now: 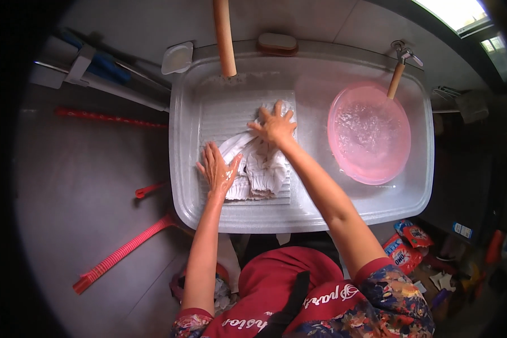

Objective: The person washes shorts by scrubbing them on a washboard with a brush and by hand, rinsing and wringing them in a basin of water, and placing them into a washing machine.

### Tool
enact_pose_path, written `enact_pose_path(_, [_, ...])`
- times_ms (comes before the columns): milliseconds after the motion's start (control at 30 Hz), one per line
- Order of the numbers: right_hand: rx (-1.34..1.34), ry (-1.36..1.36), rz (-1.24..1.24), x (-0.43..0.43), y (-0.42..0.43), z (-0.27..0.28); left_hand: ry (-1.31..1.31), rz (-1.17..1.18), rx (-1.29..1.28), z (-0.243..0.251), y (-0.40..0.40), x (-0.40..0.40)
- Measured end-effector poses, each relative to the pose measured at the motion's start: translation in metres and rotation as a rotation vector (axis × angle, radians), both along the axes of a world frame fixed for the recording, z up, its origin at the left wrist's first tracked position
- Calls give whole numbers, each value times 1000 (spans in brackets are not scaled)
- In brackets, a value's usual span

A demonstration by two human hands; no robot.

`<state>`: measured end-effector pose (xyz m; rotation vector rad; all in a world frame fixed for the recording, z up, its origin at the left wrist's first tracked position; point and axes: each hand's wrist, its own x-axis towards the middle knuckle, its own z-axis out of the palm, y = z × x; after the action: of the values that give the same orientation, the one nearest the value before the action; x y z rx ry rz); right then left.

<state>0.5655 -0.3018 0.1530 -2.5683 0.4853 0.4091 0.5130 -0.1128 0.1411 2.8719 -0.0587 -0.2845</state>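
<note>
A wet white garment (264, 167) with a gathered elastic edge lies bunched on the ribbed washboard surface (219, 103) in the left part of a grey laundry sink (312, 211). My left hand (219, 169) is wet, fingers apart, resting at the cloth's left edge. My right hand (275, 123) presses down with spread fingers on the garment's upper end. Neither hand is closed around the cloth. To the right, a pink plastic basin (407, 143) stands in the sink, full of rippling water, below a wall tap (402, 55) with a tan hose end (396, 82).
A soap dish (177, 58) and an oval brush (277, 44) sit on the sink's back rim. A tan pipe (224, 38) hangs over the washboard side. Red ribbed tubing (126, 249) is at left. Detergent packets (405, 249) lie at lower right.
</note>
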Motion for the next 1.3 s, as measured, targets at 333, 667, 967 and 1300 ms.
enact_pose_path(333, [135, -710, 479, -123, 30, -4, -98, -223, -175, -19, -27, -51])
enact_pose_path(667, [20, -505, 303, -12, 40, -24, -18, -192, -51, -8, -38, -35])
enact_pose_path(967, [5, -351, 419, -54, 46, -21, 13, -215, -92, -22, -39, -41])
enact_pose_path(1300, [26, -193, 65, -17, 38, -42, 7, -315, -122, -16, -29, -33])
